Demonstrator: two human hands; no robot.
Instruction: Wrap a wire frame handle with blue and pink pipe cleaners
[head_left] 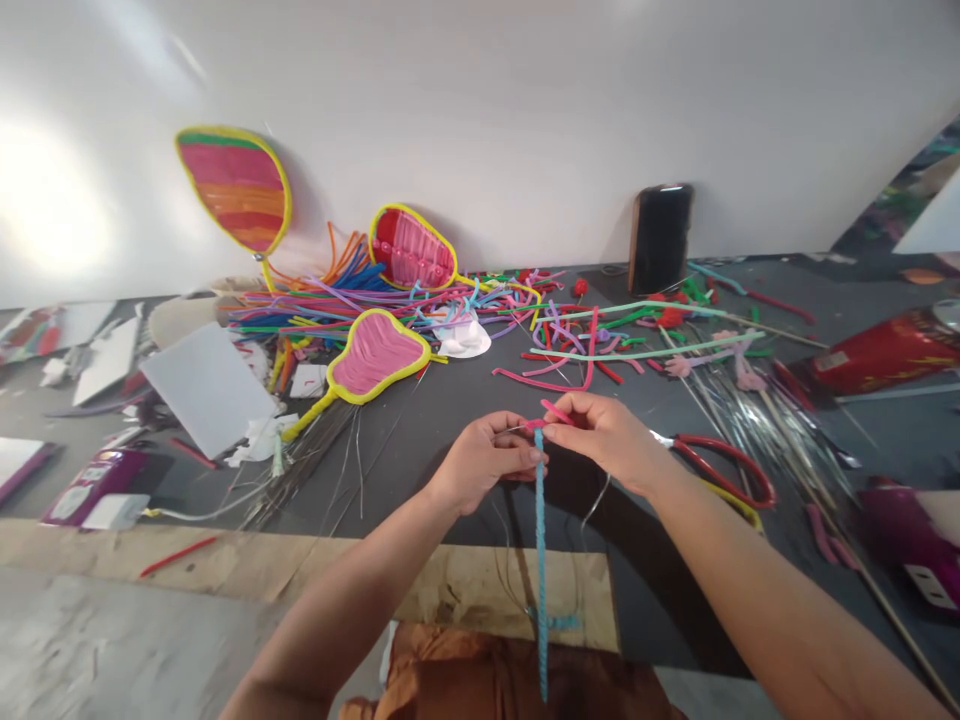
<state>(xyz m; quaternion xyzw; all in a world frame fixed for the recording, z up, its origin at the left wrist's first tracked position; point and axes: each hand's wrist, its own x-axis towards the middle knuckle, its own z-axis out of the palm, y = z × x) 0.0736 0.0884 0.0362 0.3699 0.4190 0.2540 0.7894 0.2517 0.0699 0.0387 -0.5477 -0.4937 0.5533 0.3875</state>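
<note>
My left hand (491, 458) is closed around the upper end of a light-blue fuzzy stem (541, 560), which hangs straight down over the table edge towards my lap. At its top sits a small bit of pink pipe cleaner (556, 411), pinched by my right hand (604, 432). The fingertips of both hands almost meet there and partly hide the join. Below them, a thin wire loop (501, 570) hangs beside the stem, with a short blue wrapped piece (562, 622) low down. Red-handled scissors (724, 468) lie right of my right wrist.
Behind my hands lie loose pipe cleaners (592, 345) and a pink yellow-rimmed fan shape (380, 358). Two more fan shapes lean at the wall. A phone (660, 238) stands upright at the back. Metal rods (784, 440) and a red can (889, 350) are at right.
</note>
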